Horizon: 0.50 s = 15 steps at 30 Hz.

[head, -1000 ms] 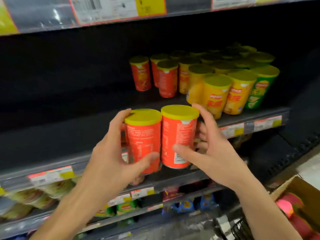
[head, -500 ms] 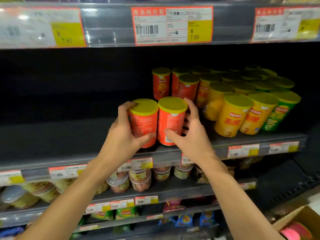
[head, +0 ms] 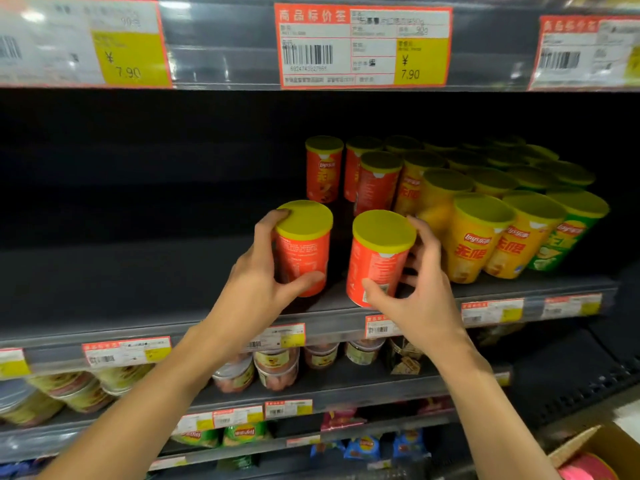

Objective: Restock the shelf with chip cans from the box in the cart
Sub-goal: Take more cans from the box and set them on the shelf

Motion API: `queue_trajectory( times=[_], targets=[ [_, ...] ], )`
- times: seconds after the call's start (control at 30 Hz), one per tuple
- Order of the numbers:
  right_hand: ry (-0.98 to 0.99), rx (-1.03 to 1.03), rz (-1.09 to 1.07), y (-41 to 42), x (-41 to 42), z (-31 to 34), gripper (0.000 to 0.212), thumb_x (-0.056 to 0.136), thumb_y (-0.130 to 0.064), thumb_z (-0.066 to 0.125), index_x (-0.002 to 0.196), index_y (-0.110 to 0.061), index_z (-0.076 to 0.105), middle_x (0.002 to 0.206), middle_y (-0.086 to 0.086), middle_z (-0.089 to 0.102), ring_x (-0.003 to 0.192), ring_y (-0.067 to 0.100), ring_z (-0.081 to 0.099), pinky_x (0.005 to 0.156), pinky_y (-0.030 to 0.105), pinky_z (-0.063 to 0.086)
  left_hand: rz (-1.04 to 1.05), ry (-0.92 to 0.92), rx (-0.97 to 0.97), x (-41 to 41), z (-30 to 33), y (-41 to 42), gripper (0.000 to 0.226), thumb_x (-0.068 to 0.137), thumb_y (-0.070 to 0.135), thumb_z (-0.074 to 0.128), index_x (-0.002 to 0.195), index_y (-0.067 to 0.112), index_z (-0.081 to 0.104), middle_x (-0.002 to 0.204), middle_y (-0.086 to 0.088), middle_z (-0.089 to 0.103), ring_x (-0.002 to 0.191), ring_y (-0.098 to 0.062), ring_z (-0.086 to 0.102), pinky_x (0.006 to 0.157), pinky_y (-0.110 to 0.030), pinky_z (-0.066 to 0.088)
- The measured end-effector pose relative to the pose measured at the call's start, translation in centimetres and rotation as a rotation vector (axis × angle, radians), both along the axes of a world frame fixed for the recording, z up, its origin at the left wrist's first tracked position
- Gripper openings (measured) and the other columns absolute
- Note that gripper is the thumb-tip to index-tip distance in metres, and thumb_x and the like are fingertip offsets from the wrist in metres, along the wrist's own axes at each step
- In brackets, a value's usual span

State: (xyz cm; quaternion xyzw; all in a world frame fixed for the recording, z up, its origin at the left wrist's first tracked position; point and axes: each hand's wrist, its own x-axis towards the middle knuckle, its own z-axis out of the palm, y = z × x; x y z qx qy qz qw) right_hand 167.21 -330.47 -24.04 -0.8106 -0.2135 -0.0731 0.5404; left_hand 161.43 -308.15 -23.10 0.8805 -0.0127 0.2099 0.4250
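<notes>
A person sets two red chip cans on a dark store shelf (head: 138, 292) at the centre of the frame, beside rows of red, yellow and green cans (head: 485, 216) stocked at centre right. The left hand (head: 256, 285) wraps the left can (head: 303, 251), fingers over the yellow lid's rim and thumb low across the front. The right hand (head: 420, 299) grips the right can (head: 379, 258), thumb on its lower label and fingers spread behind it. The right can leans slightly and sits near the shelf's front lip; released at that tilt it could tip forward off the edge, or the fingers behind it could nudge the neighbouring yellow cans out of line. Both forearms reach up from the lower frame, wrists bent back. The box (head: 588, 452) shows at the lower right corner, the cart not clearly in view
</notes>
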Motion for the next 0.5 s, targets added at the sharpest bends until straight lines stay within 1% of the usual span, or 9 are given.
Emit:
queue_trajectory(
  times=[0.07,0.17,0.23,0.33,0.4,0.5],
  targets=[
    [-0.004,0.001,-0.007,0.0,0.0,-0.1,0.097,0.074,-0.024,0.084,0.132,-0.066,0.019,0.133,-0.015,0.052,0.118,0.005,0.056,0.094,0.036,0.055,-0.01,0.032,-0.02,0.8,0.2,0.1,0.087,0.075,0.043,0.08,0.138,0.044,0.02,0.128,0.01,0.054,0.11,-0.009,0.061,0.091,-0.029,0.054],
    [-0.006,0.01,-0.037,0.3,-0.2,-0.5,0.099,0.075,-0.024,0.083,0.134,-0.066,0.017,0.137,-0.009,0.051,0.119,0.015,0.057,0.093,0.043,0.055,0.004,0.079,-0.036,2.8,0.6,0.4,0.089,0.075,0.032,0.083,0.14,0.042,0.023,0.123,0.013,0.055,0.107,-0.003,0.059,0.087,-0.018,0.048],
    [-0.012,0.018,-0.046,0.4,-0.3,-0.6,0.099,0.074,-0.025,0.083,0.133,-0.068,0.016,0.137,-0.008,0.051,0.119,0.018,0.057,0.093,0.047,0.055,0.009,0.066,-0.026,4.5,0.8,0.6,0.091,0.075,0.026,0.084,0.144,0.037,0.025,0.126,0.01,0.057,0.107,-0.003,0.058,0.088,-0.017,0.045],
    [-0.015,0.021,-0.046,0.5,-0.2,-0.7,0.101,0.074,-0.024,0.084,0.132,-0.069,0.016,0.137,-0.008,0.051,0.118,0.019,0.058,0.092,0.048,0.055,0.011,0.029,0.004,7.1,1.0,0.7,0.091,0.075,0.021,0.084,0.146,0.027,0.028,0.131,0.003,0.058,0.11,-0.004,0.056,0.09,-0.016,0.043],
    [-0.007,0.019,-0.044,0.4,-0.2,-0.7,0.101,0.073,-0.024,0.084,0.133,-0.069,0.016,0.137,-0.008,0.051,0.118,0.019,0.058,0.092,0.049,0.055,0.014,0.016,0.009,8.8,1.0,0.6,0.09,0.075,0.02,0.084,0.146,0.023,0.029,0.13,0.001,0.059,0.112,-0.01,0.058,0.093,-0.021,0.045],
    [0.009,0.019,-0.039,0.4,-0.2,-0.7,0.1,0.073,-0.026,0.084,0.136,-0.066,0.017,0.137,-0.007,0.051,0.117,0.02,0.058,0.091,0.049,0.055,0.015,0.045,-0.02,11.1,0.8,0.7,0.09,0.075,0.021,0.084,0.145,0.026,0.028,0.13,-0.001,0.059,0.115,-0.018,0.06,0.099,-0.035,0.049]
  ],
)
